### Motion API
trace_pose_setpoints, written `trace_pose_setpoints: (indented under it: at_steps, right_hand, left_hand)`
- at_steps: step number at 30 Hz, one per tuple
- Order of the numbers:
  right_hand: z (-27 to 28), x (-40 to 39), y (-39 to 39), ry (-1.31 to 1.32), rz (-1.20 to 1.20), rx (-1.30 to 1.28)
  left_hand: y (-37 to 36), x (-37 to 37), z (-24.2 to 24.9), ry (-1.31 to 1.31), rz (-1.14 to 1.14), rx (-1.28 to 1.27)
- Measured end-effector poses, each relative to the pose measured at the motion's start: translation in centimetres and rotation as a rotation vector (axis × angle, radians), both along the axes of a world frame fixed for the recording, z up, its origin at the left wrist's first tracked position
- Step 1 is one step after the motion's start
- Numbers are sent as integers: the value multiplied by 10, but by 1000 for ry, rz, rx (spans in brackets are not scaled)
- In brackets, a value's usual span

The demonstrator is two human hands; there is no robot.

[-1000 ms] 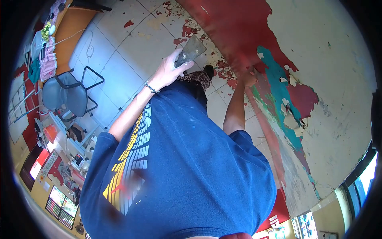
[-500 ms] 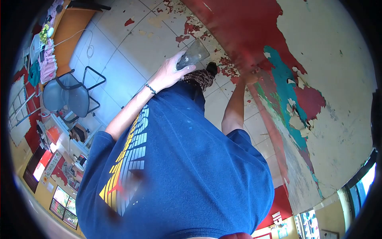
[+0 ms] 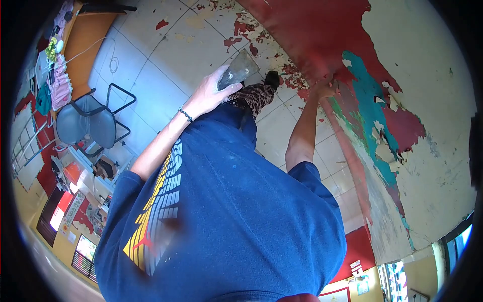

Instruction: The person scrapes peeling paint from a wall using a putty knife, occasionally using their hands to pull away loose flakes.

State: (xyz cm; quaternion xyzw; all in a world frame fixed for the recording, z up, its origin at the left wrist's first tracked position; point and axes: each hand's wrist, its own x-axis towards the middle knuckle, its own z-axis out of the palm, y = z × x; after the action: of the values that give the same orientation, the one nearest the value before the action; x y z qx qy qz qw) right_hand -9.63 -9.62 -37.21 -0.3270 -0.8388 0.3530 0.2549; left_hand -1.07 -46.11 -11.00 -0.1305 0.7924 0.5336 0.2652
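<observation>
My left hand (image 3: 210, 94) is wrapped round a flat grey rectangular scraper (image 3: 238, 69), its wide end pointing away over the tiled floor. Thin pale smears mark the scraper's face. Against the wall (image 3: 432, 100) at the right is my right hand (image 3: 323, 89), fingers bent and pressed together at the red paint (image 3: 317, 40). Whether a paint edge is pinched between them is too small to make out. Just beside that hand, peeled areas expose teal paint (image 3: 370, 113), green streaks and a cream layer.
Red and cream paint flakes (image 3: 246, 30) litter the white floor tiles (image 3: 166, 65) along the wall. My shoe (image 3: 272, 79) stands near them. To the left are a grey chair (image 3: 85, 122) with black armrests, an orange-brown desk (image 3: 93, 43) and a loose white cable (image 3: 113, 63).
The view has shifted a little, so the wall and my right hand sit farther right. My left hand keeps its hold on the scraper, slightly farther left in view.
</observation>
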Motion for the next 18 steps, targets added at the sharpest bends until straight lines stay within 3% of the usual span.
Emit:
trace_pose_setpoints:
  at_steps: [3,6,13,16,18]
  right_hand:
    - [29,-2,-5,11,101,92]
    - [12,1,5,19,232,241]
    - [20,20,21,-88,511,232]
    - [15,10,35,-160,457,27]
    - [54,-1,23,-378,216,-244]
  left_hand:
    - [-1,3,0,47,12,4]
    - [-2,4,-1,-69,8,30]
    - [3,4,-15,75,-10,-7]
    - [4,0,-13,129,-19,-61]
    - [3,-5,-3,52,9,-30]
